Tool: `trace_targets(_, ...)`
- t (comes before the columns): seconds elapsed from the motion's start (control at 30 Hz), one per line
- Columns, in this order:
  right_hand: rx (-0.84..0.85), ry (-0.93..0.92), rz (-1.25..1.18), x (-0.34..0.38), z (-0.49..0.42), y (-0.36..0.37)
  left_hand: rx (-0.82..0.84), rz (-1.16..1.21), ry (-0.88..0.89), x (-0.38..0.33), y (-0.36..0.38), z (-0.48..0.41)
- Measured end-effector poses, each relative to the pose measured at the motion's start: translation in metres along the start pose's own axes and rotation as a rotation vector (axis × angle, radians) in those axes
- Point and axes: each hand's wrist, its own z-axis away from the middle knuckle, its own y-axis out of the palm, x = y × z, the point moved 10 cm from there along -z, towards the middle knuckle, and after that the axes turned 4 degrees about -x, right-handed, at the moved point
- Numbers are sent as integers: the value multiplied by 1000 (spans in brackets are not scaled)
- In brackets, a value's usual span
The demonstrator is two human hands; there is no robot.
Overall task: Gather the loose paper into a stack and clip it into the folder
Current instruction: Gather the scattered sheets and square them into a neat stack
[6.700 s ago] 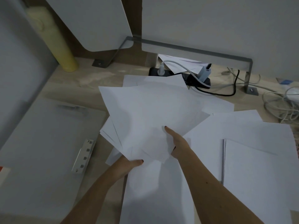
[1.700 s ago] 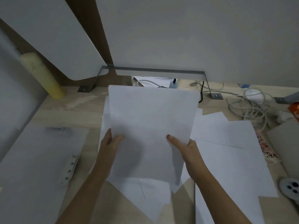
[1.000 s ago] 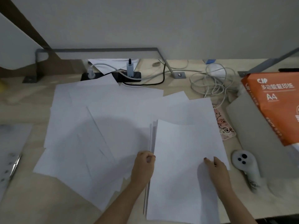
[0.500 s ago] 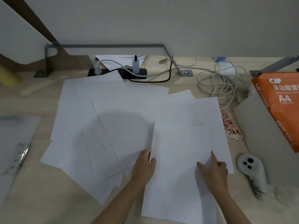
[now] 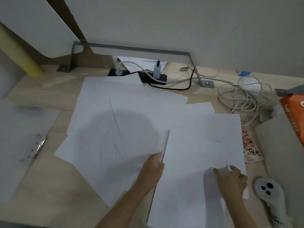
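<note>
Head view: two hands on a paper stack amid scattered sheets.

The left hand (image 5: 153,168) grips the left edge of the stack (image 5: 185,186), thumb on top and the edge lifted a little off the table (image 5: 41,203). The right hand (image 5: 230,180) lies on the stack's top sheet with its fingers bent, but blur at the fingertips makes it impossible to tell whether they pinch the paper. The stack sits at the near right. The loose sheets (image 5: 115,122) fan out overlapping to its left and behind it. The open folder (image 5: 18,129) lies flat at the far left, well apart from the stack, its metal clip (image 5: 38,145) on its right edge. A white controller (image 5: 266,191) lies just right of the right hand, with an orange paper pack (image 5: 294,111) further right.
</note>
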Motion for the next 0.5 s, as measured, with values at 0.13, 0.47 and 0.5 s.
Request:
trace_targets(0.13, 9, -291, 3, 73, 21, 15, -274, 56, -22, 12, -76, -17)
trace_targets(0.47, 397, -715, 93, 189, 90, 120, -475, 469, -510, 86, -184, -54)
trace_targets(0.5, 411, -722, 109, 191, 95, 127, -412, 547, -494, 84, -179, -57)
